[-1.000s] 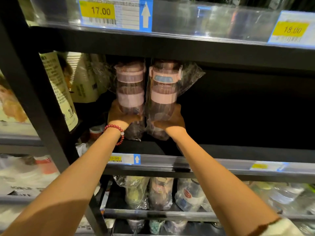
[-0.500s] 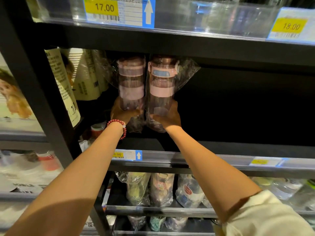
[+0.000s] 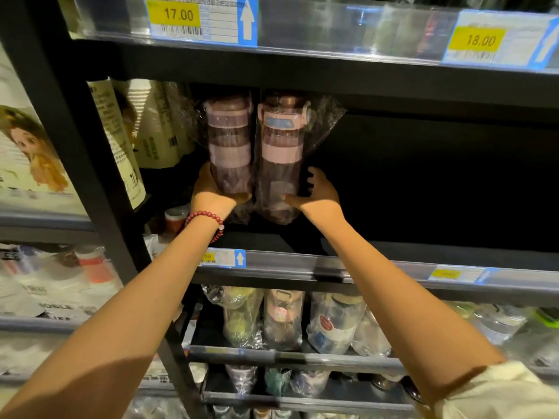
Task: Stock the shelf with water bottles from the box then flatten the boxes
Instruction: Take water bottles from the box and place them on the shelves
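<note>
Two pink-banded clear water bottles in plastic wrap stand side by side at the left end of a dark shelf (image 3: 393, 237). My left hand (image 3: 208, 196), with a red bead bracelet on the wrist, grips the lower part of the left bottle (image 3: 229, 146). My right hand (image 3: 322, 196) is at the lower right side of the right bottle (image 3: 281, 152); its fingers are spread and its thumb touches the bottle's front. Both bottles reach almost up to the shelf above. No box is in view.
To the right of the bottles the shelf is dark and bare. Cream packages (image 3: 157, 128) stand to the left past a black upright (image 3: 75, 146). Wrapped bottles (image 3: 282, 319) fill the shelf below. Price tags (image 3: 175, 15) hang on the upper rail.
Both bottles went further back and now stand upright on the shelf. My right hand has loosened from a full grip, its fingers now spread at the bottle's side.
</note>
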`<state>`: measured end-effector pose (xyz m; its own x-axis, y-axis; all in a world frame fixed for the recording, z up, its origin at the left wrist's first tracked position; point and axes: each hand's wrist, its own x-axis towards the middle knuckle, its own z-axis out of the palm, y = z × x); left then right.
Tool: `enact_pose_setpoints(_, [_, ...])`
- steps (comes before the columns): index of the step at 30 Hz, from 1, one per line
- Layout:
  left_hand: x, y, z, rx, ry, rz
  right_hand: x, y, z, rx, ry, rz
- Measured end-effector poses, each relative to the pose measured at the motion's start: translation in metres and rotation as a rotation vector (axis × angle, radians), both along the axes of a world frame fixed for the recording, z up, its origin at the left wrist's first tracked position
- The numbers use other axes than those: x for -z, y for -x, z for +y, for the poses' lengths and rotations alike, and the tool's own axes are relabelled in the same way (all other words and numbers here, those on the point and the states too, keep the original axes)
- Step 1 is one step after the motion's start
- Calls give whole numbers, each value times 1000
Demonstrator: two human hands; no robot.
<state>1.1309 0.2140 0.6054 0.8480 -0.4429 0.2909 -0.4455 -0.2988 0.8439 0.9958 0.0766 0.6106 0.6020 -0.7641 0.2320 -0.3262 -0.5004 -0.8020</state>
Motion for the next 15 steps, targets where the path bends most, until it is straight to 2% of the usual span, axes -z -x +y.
enact_pose_setpoints(1, [0, 6, 3, 9, -22, 2, 0, 10, 6, -10, 86, 42])
enact_pose_setpoints(5, [0, 49, 34, -35, -214, -254, 9, 51, 38, -83, 500, 201])
enact_pose_setpoints(7, [8, 77, 56, -35, -238, -372, 19, 68, 53, -152, 640, 187])
enact_pose_setpoints(10, [33, 123, 93, -79, -300, -528, 44, 92, 78, -299, 785, 89])
enact_pose_setpoints(15, [103, 206, 146, -207, -530, -543, 98, 134, 123, -512, 881, 73])
